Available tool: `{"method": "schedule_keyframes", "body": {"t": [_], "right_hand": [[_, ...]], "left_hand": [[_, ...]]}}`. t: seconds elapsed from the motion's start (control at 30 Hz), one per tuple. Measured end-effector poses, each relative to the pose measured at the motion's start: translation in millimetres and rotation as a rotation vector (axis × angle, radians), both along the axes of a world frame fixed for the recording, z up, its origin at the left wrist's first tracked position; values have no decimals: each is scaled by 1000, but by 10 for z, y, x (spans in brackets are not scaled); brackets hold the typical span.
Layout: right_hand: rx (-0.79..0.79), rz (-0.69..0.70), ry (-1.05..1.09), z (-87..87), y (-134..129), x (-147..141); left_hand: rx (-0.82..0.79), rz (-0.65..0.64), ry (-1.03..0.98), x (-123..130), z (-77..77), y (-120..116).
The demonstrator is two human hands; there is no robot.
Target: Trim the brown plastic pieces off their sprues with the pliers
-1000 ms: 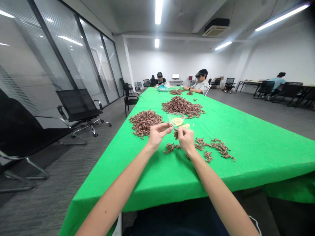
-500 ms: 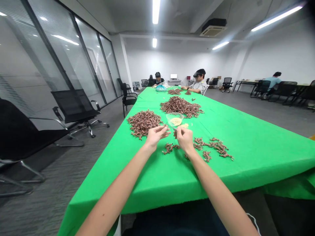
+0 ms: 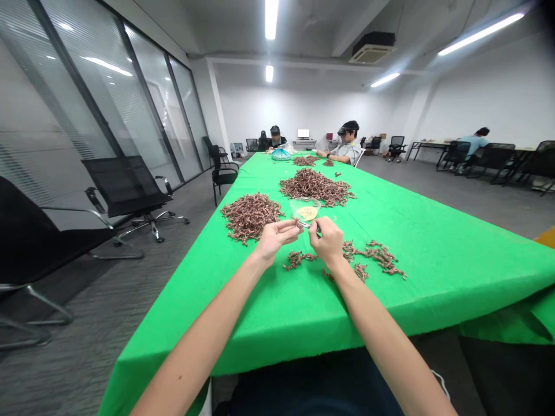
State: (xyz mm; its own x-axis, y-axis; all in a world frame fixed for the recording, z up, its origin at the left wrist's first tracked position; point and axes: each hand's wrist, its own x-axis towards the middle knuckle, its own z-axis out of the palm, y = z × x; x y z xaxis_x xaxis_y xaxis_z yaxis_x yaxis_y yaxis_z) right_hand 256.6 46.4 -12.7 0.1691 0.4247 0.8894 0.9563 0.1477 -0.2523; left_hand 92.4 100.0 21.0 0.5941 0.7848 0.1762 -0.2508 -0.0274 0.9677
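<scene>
Bright open office room, frosted glass partition wall [image 3: 104,98] along the left side.
Grey carpet floor [image 3: 82,300], black mesh office chairs [image 3: 125,188], white painted walls [image 3: 489,98], long white fluorescent ceiling lights [image 3: 269,20], square ceiling air-conditioning unit [image 3: 372,53].

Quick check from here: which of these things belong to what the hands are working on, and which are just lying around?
Part of the work:
left hand
right hand, slim metal tool at its fingers
clear bowl of yellowish bits
brown dried sprigs

Just around:
green tablecloth
black mesh chair
seated co-worker
</scene>
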Motion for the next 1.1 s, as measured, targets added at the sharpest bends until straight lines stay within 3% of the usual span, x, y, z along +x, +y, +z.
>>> {"method": "schedule_keyframes", "body": {"t": [0.5,0.93,1.1], "right_hand": [[4,-94,-231,60,-53,9],[16,-170,-265,60,-83,-49],[33,-209,-220,65,-93,-102]], "left_hand": [[37,-38,69,-35,-3,34],[-38,3,24,-20,-28,-6],[-46,49,-57,49,-104,-50]]}}
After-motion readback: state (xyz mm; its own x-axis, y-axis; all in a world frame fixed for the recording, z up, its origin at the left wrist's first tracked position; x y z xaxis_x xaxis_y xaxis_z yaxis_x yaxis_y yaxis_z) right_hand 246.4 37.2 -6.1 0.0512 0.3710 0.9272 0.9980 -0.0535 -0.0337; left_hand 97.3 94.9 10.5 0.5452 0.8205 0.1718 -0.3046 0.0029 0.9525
